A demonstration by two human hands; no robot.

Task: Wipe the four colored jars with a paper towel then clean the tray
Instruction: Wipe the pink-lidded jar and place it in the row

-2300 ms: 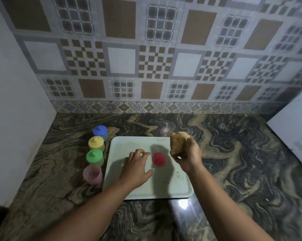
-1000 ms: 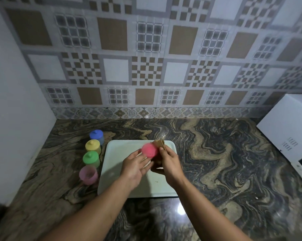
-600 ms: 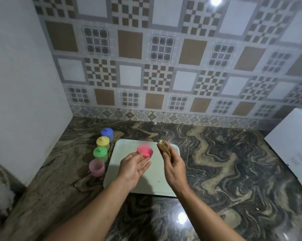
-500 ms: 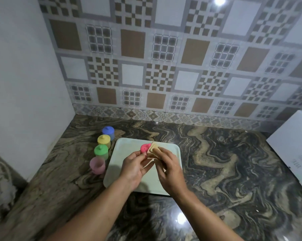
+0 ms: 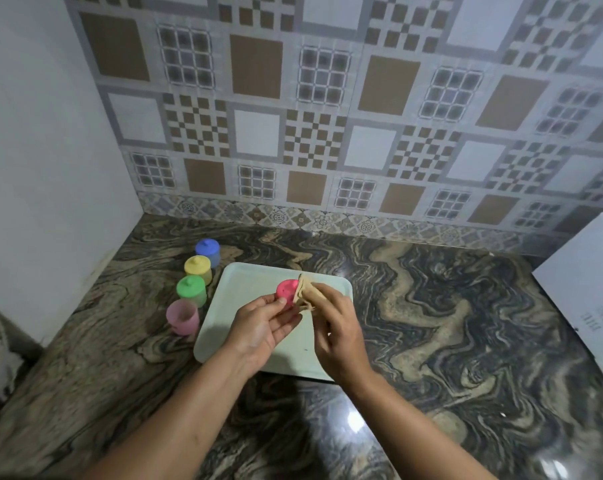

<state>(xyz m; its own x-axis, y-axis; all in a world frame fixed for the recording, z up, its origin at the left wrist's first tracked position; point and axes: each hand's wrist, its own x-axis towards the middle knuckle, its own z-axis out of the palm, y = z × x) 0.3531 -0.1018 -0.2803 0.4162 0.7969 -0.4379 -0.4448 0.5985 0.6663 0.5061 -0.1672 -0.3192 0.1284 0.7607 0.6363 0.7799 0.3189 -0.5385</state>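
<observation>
Item 1 — pale mint rectangular tray [image 5: 244, 285] with rounded corners, lying flat on the swirled brown-and-black marble countertop [image 5: 431, 323], roughly centre frame. A few dark specks show on its surface toward its 5 o'clock corner.

Item 2 — small round red plastic lid [image 5: 287, 289], held above the tray. The left hand [image 5: 262, 327] pinches it, thumb curled over its near edge, remaining fingers cupped beneath.

Item 3 — folded tan paper towel [image 5: 305, 292], gripped in the curled fingers of the right hand [image 5: 338, 330] and pressed against the lid's 3 o'clock side.

Item 4 — row of four small plastic jars on the countertop, just beside the tray's 9 o'clock edge, running from 12 toward 6 o'clock:
- blue jar with knobbed lid [image 5: 208, 251], farthest back
- yellow jar with knobbed lid [image 5: 198, 268]
- green jar with knobbed lid [image 5: 191, 289]
- translucent pink jar [image 5: 183, 317], open-topped, nearest the person

Neighbouring jars stand close or touching; which cannot be told.

Item 5 — patterned tile backsplash [image 5: 328, 133] at 12 o'clock, brown, white and checkered squares.

Item 6 — plain white wall panel [image 5: 43, 150] at 9 o'clock.

Item 7 — white box-shaped appliance [image 5: 587, 289] at 3 o'clock, partly out of frame.
</observation>
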